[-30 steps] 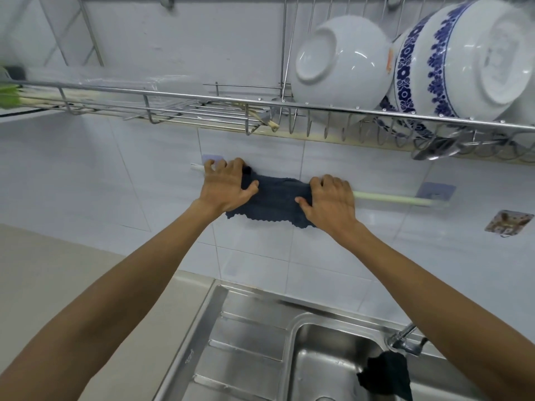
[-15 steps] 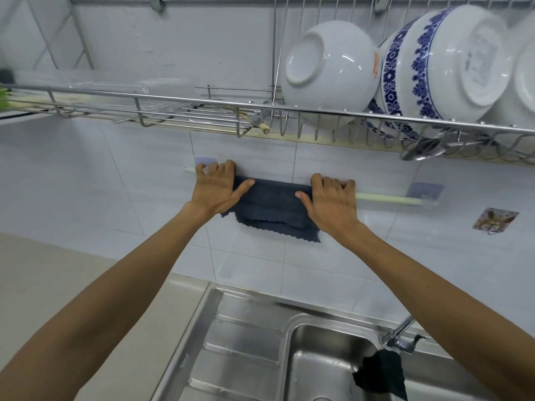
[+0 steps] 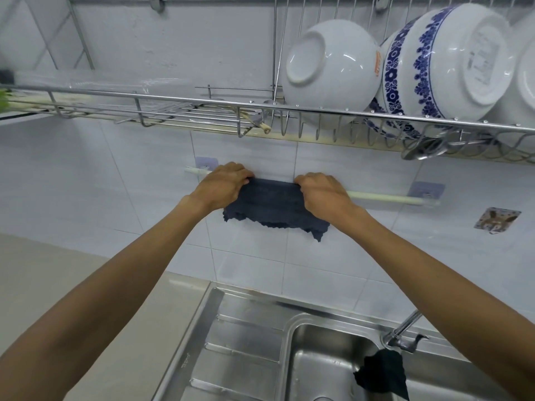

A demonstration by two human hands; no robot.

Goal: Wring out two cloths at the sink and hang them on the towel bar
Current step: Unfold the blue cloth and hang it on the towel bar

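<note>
Hands (image 3: 225, 183) (image 3: 321, 195) grip dark cloth (image 3: 272, 206) between them.

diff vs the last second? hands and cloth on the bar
Both hands, left and right, went from lying open on the cloth to gripping its top corners, knuckles bent. The cloth now hangs flatter and wider over the bar. Second cloth at the tap, and the bowls, unchanged.

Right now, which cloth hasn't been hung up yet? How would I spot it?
Find the steel sink at the bottom, then the tap on its right side. The dark cloth draped under that tap is the one. The blue cloth is up on the towel bar, gripped by the left hand and right hand.
</note>
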